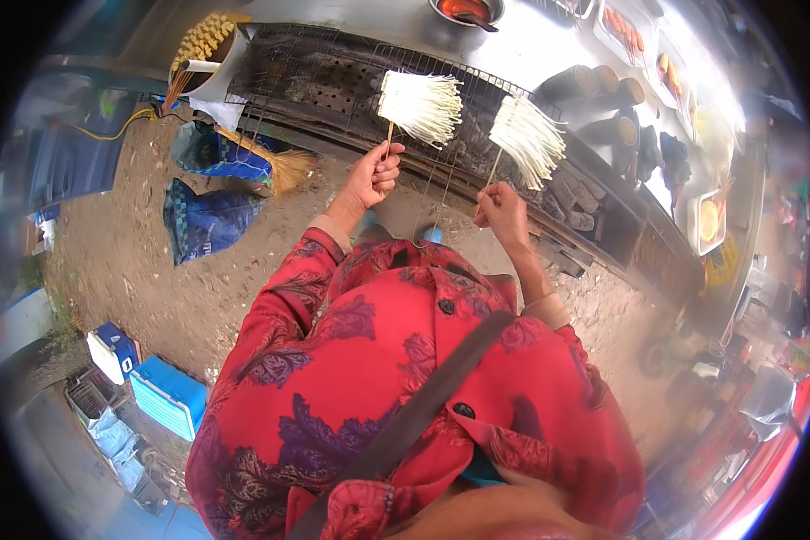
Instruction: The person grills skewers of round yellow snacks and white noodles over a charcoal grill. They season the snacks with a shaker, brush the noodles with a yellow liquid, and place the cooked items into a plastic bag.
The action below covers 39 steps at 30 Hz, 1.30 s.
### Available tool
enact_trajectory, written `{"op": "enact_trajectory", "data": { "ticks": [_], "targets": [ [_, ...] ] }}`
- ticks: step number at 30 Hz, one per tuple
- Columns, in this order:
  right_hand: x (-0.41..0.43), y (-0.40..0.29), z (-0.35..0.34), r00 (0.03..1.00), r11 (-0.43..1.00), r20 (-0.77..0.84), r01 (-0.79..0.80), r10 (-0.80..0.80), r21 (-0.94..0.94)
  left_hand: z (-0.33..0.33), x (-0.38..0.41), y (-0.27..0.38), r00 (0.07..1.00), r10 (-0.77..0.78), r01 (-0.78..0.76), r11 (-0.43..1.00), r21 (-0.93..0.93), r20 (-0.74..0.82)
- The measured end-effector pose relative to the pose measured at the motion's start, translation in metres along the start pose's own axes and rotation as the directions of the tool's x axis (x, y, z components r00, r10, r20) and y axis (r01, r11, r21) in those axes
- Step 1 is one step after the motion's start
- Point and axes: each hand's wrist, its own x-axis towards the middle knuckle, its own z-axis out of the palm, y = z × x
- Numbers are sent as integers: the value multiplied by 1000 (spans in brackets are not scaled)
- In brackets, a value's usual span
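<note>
My left hand grips the stick of one skewer of enoki mushrooms, pale and fanned out flat. A second enoki skewer is in my right hand, tilted, its mushroom ends pointing to the right. Both skewers are over the long charcoal grill, which has a wire grate. I cannot tell whether the mushrooms touch the grate. Under and beside the right skewer, grey charcoal sticks lie in the grill trough.
A bucket with skewered food stands at the grill's left end. On the metal counter are a bowl of red sauce, several dark bottles and white trays of skewers. A straw broom, blue bags and a blue cooler box are on the ground.
</note>
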Motion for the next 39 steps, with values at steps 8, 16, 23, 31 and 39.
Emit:
{"op": "enact_trajectory", "data": {
  "ticks": [8,16,23,31,39],
  "targets": [
    [13,-33,7,994,921,-5,-106,112,-375,-36,-36,-6,972,42,152,637,756,-230],
    [90,-197,113,998,900,26,62,-56,-431,-75,-177,251,344,936,-369,56,928,80],
    [204,-276,345,764,666,484,627,-426,-404,-162,-184,451,218,957,390,-266,881,192],
    [285,-278,456,662,519,588,742,-466,-424,-175,-156,467,565,822,377,-184,908,-67],
    [304,-279,459,652,505,595,752,-470,-424,-213,-136,455,475,822,257,-470,845,313]
  ]
}}
